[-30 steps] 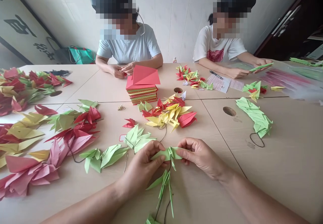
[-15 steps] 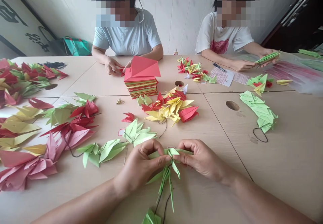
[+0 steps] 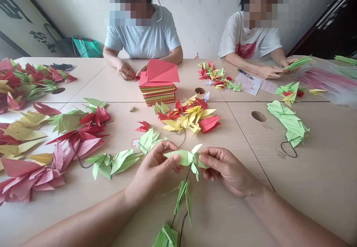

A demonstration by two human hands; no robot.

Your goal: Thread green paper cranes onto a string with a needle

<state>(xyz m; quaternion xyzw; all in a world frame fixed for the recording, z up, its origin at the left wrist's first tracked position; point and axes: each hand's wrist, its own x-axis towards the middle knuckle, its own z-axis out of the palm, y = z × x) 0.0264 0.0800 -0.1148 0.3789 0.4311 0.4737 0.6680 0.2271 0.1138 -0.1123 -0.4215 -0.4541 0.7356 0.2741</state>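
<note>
My left hand (image 3: 154, 171) and my right hand (image 3: 227, 169) pinch a light green folded paper crane (image 3: 186, 158) between them, just above the beige table (image 3: 320, 165). Each hand grips one wing end. Below the crane a dark cord (image 3: 181, 224) hangs toward me with more green folded cranes (image 3: 182, 197) threaded on it. A string of green cranes (image 3: 122, 159) lies on the table left of my left hand.
A stack of coloured paper squares (image 3: 158, 87) stands mid-table, with a heap of yellow and red cranes (image 3: 191, 117) beside it. Red, pink and yellow cranes (image 3: 41, 146) cover the left side. A green strung chain (image 3: 288, 122) lies right. Two people sit opposite, folding paper.
Both hands have lifted the green crane a little higher off the table and turned it, so its wings now show spread flat. The threaded cranes hang lower beneath it.
</note>
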